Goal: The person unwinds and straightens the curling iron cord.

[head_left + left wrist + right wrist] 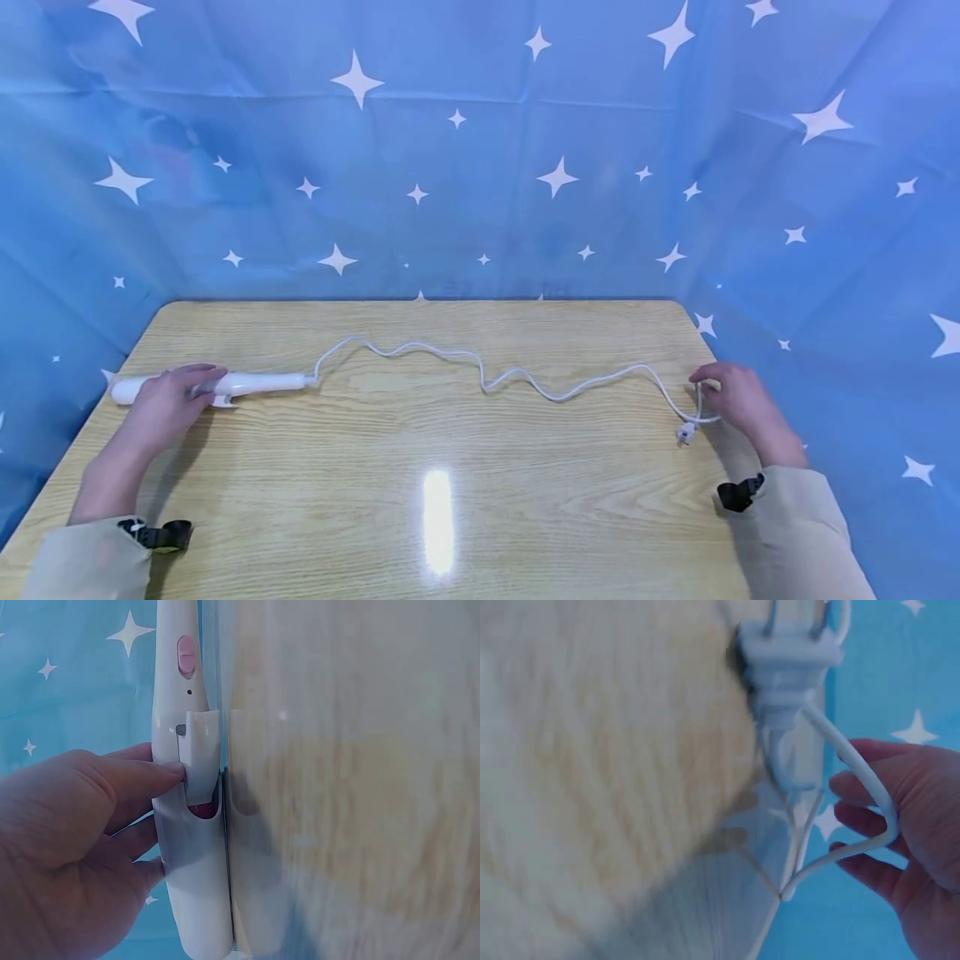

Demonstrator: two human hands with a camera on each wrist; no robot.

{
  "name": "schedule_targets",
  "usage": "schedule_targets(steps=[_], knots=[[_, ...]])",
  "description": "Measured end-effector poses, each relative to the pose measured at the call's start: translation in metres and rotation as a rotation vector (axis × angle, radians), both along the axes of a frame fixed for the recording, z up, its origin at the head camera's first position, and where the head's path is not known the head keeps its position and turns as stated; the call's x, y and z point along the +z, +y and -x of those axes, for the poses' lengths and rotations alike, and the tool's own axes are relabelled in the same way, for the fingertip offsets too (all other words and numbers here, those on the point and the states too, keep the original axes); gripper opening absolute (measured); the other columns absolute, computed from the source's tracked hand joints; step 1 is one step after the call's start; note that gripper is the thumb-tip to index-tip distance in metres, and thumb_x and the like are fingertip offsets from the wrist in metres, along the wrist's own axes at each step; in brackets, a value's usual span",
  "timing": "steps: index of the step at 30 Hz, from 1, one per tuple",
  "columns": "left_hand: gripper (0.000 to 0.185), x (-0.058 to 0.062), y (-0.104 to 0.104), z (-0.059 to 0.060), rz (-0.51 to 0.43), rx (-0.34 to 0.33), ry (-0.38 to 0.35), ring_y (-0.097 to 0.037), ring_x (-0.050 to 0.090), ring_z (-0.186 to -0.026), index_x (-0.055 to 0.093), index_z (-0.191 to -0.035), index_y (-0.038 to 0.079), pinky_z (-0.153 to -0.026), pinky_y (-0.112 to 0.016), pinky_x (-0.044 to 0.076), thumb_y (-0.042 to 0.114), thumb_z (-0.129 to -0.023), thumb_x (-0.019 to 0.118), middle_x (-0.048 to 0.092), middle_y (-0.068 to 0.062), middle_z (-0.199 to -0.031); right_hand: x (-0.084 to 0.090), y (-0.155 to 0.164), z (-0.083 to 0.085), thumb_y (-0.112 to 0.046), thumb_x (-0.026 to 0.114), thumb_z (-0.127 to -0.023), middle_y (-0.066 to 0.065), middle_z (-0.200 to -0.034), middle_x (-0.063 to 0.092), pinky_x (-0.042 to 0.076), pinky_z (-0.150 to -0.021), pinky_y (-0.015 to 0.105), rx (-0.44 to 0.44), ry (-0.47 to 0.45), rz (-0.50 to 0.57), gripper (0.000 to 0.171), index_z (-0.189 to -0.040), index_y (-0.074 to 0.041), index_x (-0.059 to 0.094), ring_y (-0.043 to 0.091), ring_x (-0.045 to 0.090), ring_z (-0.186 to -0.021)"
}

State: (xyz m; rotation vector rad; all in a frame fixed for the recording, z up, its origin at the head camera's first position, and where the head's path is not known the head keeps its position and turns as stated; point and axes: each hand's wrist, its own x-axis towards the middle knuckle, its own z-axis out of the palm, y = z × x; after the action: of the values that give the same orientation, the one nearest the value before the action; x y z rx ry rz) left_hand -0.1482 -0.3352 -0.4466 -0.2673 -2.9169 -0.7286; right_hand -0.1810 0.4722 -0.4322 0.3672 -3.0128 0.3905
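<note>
My left hand (167, 404) holds a white curling iron (262, 382) lying across the left of the table. In the left wrist view, my thumb presses beside the iron's raised lever (201, 754), and fingers reach behind the body. A pink slide switch (186, 655) sits above the lever. The white power cord (555, 398) runs in waves to the right. My right hand (738, 404) is at its plug end, fingers loosely bent. A cord loop (874, 787) crosses in front of the fingers in the right wrist view. The two-pin plug (791, 667) lies near the table edge.
The wooden table (525, 467) has a bright light reflection near its front. A blue cloth (465, 208) with white stars stands behind it and along both sides. Black straps (741, 493) are on both wrists over light sleeves (802, 517).
</note>
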Motion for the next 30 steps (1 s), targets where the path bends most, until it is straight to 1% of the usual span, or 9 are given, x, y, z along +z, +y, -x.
schedule_targets(steps=[3, 7, 12, 17, 21, 25, 30], knots=[[0.037, 0.001, 0.001, -0.001, 0.000, 0.002, -0.009, -0.065, 0.047, -0.115, 0.062, -0.126, -0.014, -0.090, -0.076, 0.042, -0.011, -0.089, 0.067, 0.054, -0.041, -0.129, -0.001, 0.004, -0.001, 0.012, 0.068, -0.082, 0.033, -0.123, 0.063, 0.048, -0.092, 0.071, 0.022, -0.043, -0.074, 0.028, -0.107, 0.003, 0.075, 0.058, 0.057, -0.110], [0.037, 0.002, 0.003, -0.002, -0.011, 0.020, -0.032, -0.065, 0.045, -0.118, 0.061, -0.127, -0.014, -0.093, -0.077, 0.040, -0.010, -0.091, 0.066, 0.053, -0.041, -0.131, -0.002, 0.006, -0.002, 0.012, 0.069, -0.080, 0.034, -0.132, 0.058, 0.043, -0.098, 0.073, 0.063, -0.081, -0.132, 0.033, -0.111, 0.004, 0.074, 0.061, 0.052, -0.116], [0.037, 0.003, 0.003, -0.002, -0.020, 0.031, -0.032, -0.065, 0.045, -0.118, 0.062, -0.127, -0.014, -0.093, -0.077, 0.040, -0.010, -0.091, 0.066, 0.053, -0.042, -0.131, -0.002, 0.006, -0.004, 0.009, 0.069, -0.088, 0.033, -0.134, 0.057, 0.043, -0.099, 0.073, 0.078, -0.079, -0.127, 0.026, -0.113, 0.005, 0.074, 0.060, 0.049, -0.120], [0.039, 0.003, 0.002, -0.003, -0.024, 0.029, -0.059, -0.065, 0.044, -0.120, 0.060, -0.130, -0.014, -0.095, -0.077, 0.038, -0.009, -0.092, 0.065, 0.052, -0.042, -0.133, -0.005, 0.008, -0.004, 0.005, 0.070, -0.091, 0.033, -0.131, 0.060, 0.047, -0.095, 0.071, 0.098, -0.039, -0.130, 0.021, -0.111, 0.003, 0.076, 0.057, 0.054, -0.117], [0.039, 0.002, 0.002, -0.003, -0.026, 0.032, -0.046, -0.065, 0.044, -0.120, 0.060, -0.130, -0.015, -0.095, -0.077, 0.039, -0.010, -0.091, 0.065, 0.052, -0.042, -0.133, -0.010, 0.011, -0.003, 0.002, 0.070, -0.092, 0.033, -0.130, 0.061, 0.047, -0.094, 0.071, 0.100, -0.019, -0.090, 0.019, -0.110, 0.001, 0.076, 0.057, 0.055, -0.115], [0.038, 0.001, 0.004, -0.004, -0.028, 0.041, -0.030, -0.065, 0.044, -0.120, 0.060, -0.128, -0.015, -0.094, -0.077, 0.040, -0.010, -0.091, 0.066, 0.052, -0.041, -0.132, -0.015, 0.013, -0.005, 0.002, 0.071, -0.092, 0.033, -0.132, 0.059, 0.043, -0.095, 0.073, 0.074, -0.009, -0.006, 0.018, -0.110, -0.001, 0.076, 0.058, 0.052, -0.117], [0.037, 0.001, 0.004, -0.004, -0.036, 0.049, -0.026, -0.064, 0.045, -0.120, 0.061, -0.127, -0.015, -0.093, -0.077, 0.041, -0.010, -0.091, 0.065, 0.053, -0.041, -0.132, -0.021, 0.016, -0.005, -0.001, 0.071, -0.094, 0.033, -0.132, 0.059, 0.042, -0.095, 0.072, 0.057, 0.035, 0.086, 0.012, -0.105, -0.004, 0.076, 0.058, 0.051, -0.119]])
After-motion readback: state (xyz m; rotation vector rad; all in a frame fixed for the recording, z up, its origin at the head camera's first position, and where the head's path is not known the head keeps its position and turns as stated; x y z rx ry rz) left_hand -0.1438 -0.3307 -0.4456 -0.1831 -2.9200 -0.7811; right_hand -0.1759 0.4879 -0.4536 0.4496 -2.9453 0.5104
